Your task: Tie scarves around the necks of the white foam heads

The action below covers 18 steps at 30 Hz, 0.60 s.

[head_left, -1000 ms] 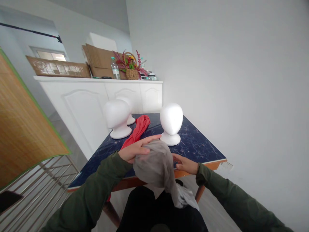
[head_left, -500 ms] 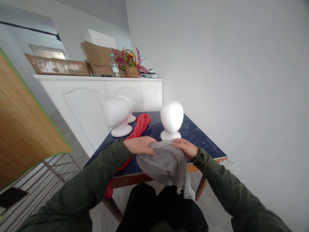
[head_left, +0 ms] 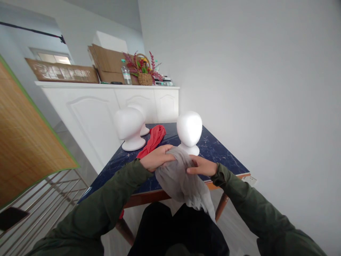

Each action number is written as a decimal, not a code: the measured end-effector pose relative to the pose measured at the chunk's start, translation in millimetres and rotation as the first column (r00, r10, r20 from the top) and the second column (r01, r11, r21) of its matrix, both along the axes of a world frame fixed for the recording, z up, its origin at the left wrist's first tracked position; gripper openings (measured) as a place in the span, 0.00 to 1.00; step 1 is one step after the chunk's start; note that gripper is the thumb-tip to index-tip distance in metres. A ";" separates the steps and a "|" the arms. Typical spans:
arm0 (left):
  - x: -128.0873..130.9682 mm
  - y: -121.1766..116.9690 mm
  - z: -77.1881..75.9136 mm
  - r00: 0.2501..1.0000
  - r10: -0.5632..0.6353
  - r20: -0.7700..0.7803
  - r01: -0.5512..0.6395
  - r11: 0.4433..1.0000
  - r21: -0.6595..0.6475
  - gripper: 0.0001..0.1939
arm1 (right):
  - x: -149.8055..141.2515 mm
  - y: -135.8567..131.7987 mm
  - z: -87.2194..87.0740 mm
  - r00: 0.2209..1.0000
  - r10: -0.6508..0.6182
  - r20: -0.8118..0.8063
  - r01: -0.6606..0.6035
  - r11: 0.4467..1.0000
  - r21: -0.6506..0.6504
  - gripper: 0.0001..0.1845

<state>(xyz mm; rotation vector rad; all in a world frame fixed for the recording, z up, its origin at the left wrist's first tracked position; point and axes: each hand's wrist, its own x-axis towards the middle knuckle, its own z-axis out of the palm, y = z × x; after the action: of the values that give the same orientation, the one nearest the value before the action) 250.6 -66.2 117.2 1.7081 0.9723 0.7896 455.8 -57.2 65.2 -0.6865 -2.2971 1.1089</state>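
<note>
A grey cloth (head_left: 181,177) hangs bunched over the near edge of the dark blue marble-patterned table (head_left: 218,156). My left hand (head_left: 156,158) grips the cloth's top from the left, fingers curled over it. My right hand (head_left: 202,166) holds the cloth from the right, with its fingers pressed into the fabric. Just beyond my hands stands a white foam mannequin head (head_left: 189,131). A red cloth (head_left: 153,140) lies on the table to the left of it, trailing off the near edge.
Two more white foam heads (head_left: 129,128) stand at the table's far left. Behind is a white cabinet (head_left: 106,106) with cardboard, a water bottle (head_left: 126,73) and a flower basket (head_left: 144,73) on top. A metal rack (head_left: 45,199) and a bamboo panel are at left.
My hands went from resting on the draped cloth to gathering it. The cloth is now bunched tighter between both hands, and my right hand has dropped to its side.
</note>
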 end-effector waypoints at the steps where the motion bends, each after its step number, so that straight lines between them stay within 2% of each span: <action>1: 2.6 -1.7 2.4 0.999 0.013 -0.033 -0.011 0.998 0.063 0.14 | -6.0 -2.1 -7.2 0.999 0.012 -0.042 -0.012 1.000 -0.002 0.28; 2: 4.5 -3.4 5.3 0.997 0.020 -0.072 -0.011 0.992 0.127 0.13 | -12.0 -4.3 -14.2 0.999 -0.015 -0.039 0.015 1.000 0.014 0.31; 3: 5.5 -5.0 8.3 0.993 0.022 -0.115 0.000 0.982 0.187 0.12 | -17.3 -6.2 -20.4 0.997 -0.076 0.003 0.076 0.996 0.038 0.29; 5: 4.1 -7.2 13.7 0.976 0.013 -0.217 0.052 0.955 0.293 0.13 | -23.5 -7.8 -27.5 0.967 -0.242 0.076 0.236 0.969 0.079 0.20; 7: -2.1 -7.1 15.9 0.942 0.010 -0.336 0.122 0.921 0.370 0.17 | -22.6 -5.9 -25.8 0.950 -0.312 0.028 0.311 0.950 0.035 0.10; 8: -6.2 -6.0 15.2 0.919 0.012 -0.395 0.158 0.905 0.395 0.20 | -20.0 -4.0 -22.1 0.956 -0.291 -0.026 0.290 0.956 -0.030 0.10; 10: -14.3 -1.8 9.8 0.865 0.014 -0.501 0.220 0.888 0.404 0.23 | -13.1 0.7 -11.8 0.968 -0.198 -0.154 0.165 0.965 -0.202 0.14; 12: -19.5 3.7 1.0 0.807 -0.053 -0.588 0.284 0.908 0.308 0.16 | -7.3 5.7 -1.6 0.962 -0.133 -0.238 0.048 0.942 -0.333 0.13; 14: -20.4 8.9 -8.3 0.788 -0.196 -0.584 0.329 0.935 0.129 0.07 | -4.1 11.0 5.9 0.950 -0.142 -0.279 0.034 0.933 -0.359 0.11; 16: -18.0 12.8 -16.0 0.860 -0.293 -0.419 0.299 0.953 -0.053 0.05 | -2.1 16.4 11.0 0.933 -0.192 -0.305 0.093 0.946 -0.310 0.13; 18: -14.4 15.2 -21.7 0.964 -0.232 -0.128 0.207 0.961 -0.185 0.07 | 0.5 20.8 14.9 0.949 -0.174 -0.263 0.110 0.965 -0.240 0.16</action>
<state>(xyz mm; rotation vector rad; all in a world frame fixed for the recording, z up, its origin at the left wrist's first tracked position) 236.2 -51.1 95.5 1.7068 0.9027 0.4256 456.4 -36.4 80.0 -0.7148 -1.8723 1.3150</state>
